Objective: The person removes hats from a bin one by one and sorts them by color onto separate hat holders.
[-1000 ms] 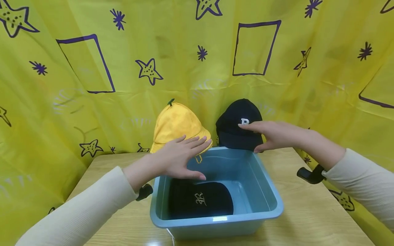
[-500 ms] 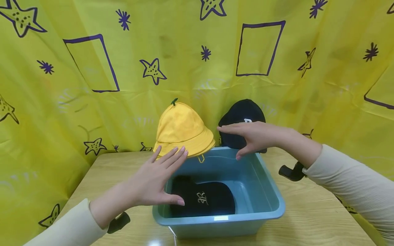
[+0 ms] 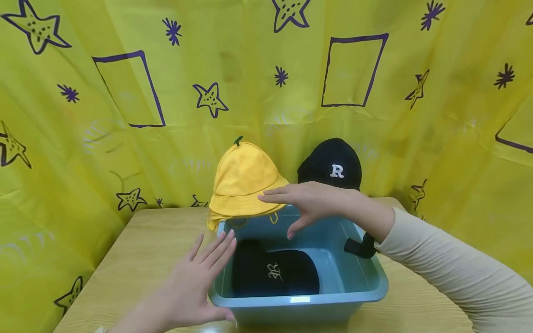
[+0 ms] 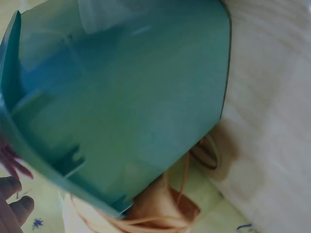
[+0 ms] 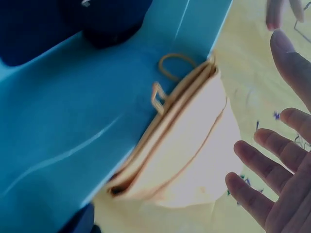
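Note:
A yellow bucket hat (image 3: 250,175) with a green sprout on top stands at the back left of a blue plastic tub (image 3: 329,303), its brim overlapping the rim. Inside the tub lies a black cap (image 3: 291,273) with a stitched emblem. My right hand (image 3: 314,203), fingers extended and thumb lowered, hovers over the back of the tub, its fingertips overlapping the yellow brim in the head view. Spread fingers show on my left hand (image 3: 197,282), held by the tub's near left corner. Both hands hold nothing. The right wrist view shows the yellow hat (image 5: 189,145) beside my right fingers.
Behind the tub at the right stands another black cap (image 3: 333,162) with a white R, partly hidden by my right hand. The tub rests on a wooden table (image 3: 154,249). A yellow curtain (image 3: 250,60) with drawn stars hangs close behind.
My right hand has moved left, from in front of the R cap to the yellow hat's brim. The left hand has drawn back from the yellow hat, down and left, to the tub's near corner.

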### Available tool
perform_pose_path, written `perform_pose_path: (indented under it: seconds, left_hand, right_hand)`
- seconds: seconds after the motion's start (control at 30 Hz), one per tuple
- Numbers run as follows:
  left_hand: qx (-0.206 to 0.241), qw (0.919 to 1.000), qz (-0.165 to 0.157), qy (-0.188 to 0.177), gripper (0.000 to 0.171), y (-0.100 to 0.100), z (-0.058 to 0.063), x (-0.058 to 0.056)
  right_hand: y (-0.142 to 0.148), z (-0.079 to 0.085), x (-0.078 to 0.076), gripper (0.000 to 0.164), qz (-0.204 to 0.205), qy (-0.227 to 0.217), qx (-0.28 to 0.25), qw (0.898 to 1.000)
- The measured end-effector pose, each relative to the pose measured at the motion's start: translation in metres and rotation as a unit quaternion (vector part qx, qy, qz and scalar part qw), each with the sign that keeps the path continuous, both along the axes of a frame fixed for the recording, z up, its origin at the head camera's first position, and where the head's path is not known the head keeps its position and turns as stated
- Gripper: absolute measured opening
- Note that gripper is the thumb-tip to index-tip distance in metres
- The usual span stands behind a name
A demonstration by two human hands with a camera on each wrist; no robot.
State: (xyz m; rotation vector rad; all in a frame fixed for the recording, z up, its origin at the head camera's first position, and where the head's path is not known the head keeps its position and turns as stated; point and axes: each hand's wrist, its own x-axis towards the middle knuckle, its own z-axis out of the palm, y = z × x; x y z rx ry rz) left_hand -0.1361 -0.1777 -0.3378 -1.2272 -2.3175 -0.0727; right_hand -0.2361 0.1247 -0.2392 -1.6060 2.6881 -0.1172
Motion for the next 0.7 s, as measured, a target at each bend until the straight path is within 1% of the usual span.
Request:
perform_pose_path:
  seconds: [0.13, 0.2, 0.33, 0.43, 0.5, 0.63, 0.7]
  left_hand:
    - [-0.009, 1.0, 0.0, 0.001, 0.104, -0.001, -0.013, 0.003]
    - [-0.027, 0.9996, 0.011, 0.003, 0.102, -0.002, -0.019, 0.004]
    - [-0.062, 0.9975, 0.026, 0.025, 0.095, -0.004, -0.031, 0.007]
    - [-0.066, 0.9972, 0.019, 0.03, 0.093, -0.005, -0.037, 0.007]
    - [-0.061, 0.9977, 0.014, 0.026, 0.092, -0.004, -0.039, 0.006]
    - [-0.053, 0.9983, 0.005, 0.024, 0.096, -0.004, -0.039, 0.005]
    - [-0.046, 0.9985, 0.003, 0.028, 0.097, -0.004, -0.039, 0.005]
  right_hand:
    - [-0.018, -0.009, -0.003, 0.089, 0.024, -0.018, -0.004, 1.0]
    - [-0.029, -0.013, -0.004, 0.088, 0.041, -0.025, -0.003, 0.999]
    - [-0.051, -0.027, -0.004, 0.089, 0.075, -0.035, 0.01, 0.997]
    - [-0.063, -0.039, -0.005, 0.089, 0.092, -0.04, 0.017, 0.995]
    - [-0.067, -0.049, -0.006, 0.087, 0.104, -0.026, 0.02, 0.994]
    - [-0.071, -0.067, -0.007, 0.081, 0.138, 0.027, 0.014, 0.99]
    - [-0.072, -0.074, -0.008, 0.079, 0.15, 0.036, 0.013, 0.988]
